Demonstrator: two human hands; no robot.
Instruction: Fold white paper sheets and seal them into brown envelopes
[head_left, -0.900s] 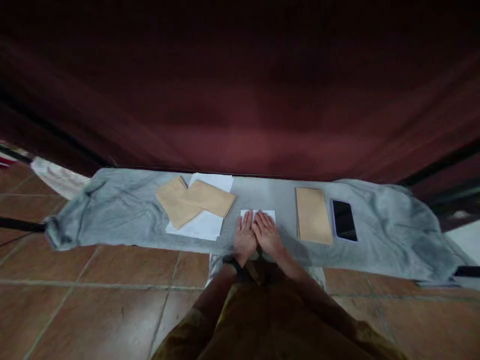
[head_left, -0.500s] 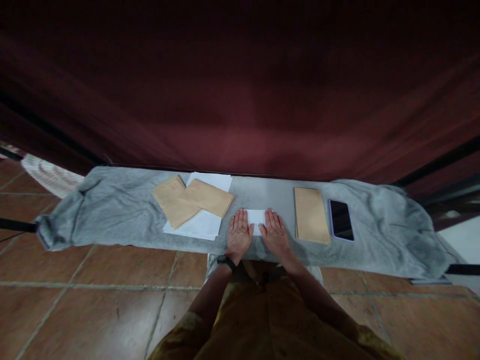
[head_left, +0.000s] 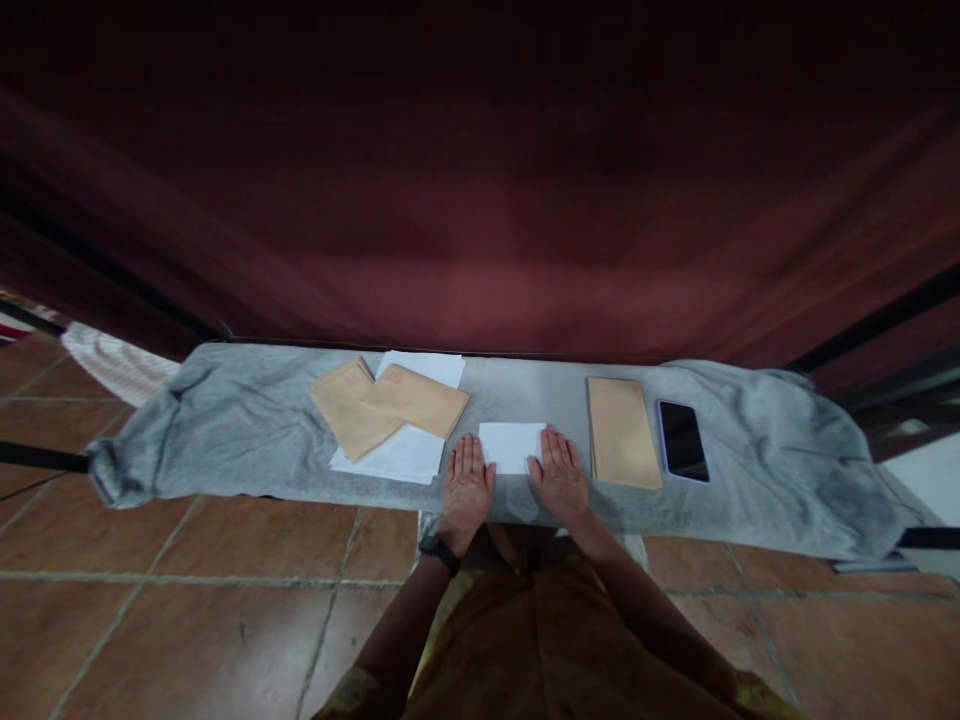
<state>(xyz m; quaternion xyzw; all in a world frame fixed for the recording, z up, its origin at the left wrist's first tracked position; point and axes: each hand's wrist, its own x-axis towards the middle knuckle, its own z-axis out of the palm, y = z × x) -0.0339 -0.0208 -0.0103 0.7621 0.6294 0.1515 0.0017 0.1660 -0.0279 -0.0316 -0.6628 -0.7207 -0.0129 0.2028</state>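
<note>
Where the grey cloth (head_left: 255, 430) is read from its left side, the first items noted are overlapping brown envelopes (head_left: 364, 420), lying on white sheets (head_left: 386, 460). Next is the left hand (head_left: 466, 490), laid flat, palm down, with fingers extended and nothing gripped; its thumb is at the near left corner of the small white paper (head_left: 512, 447). That paper lies flat on the cloth between the two hands. The right hand (head_left: 562, 487) is likewise open and flat, gripping nothing, its fingers and thumb at the paper's right edge.

Change observed: the hands, side by side over the paper moments ago, have spread outward to its sides — its upper face is now exposed. In my judgement, this reads as a smoothing stroke that has reached the edges.

Further right lie a brown envelope stack (head_left: 624, 432) and, just beside it, a phone (head_left: 683, 441) — both untouched.
</note>
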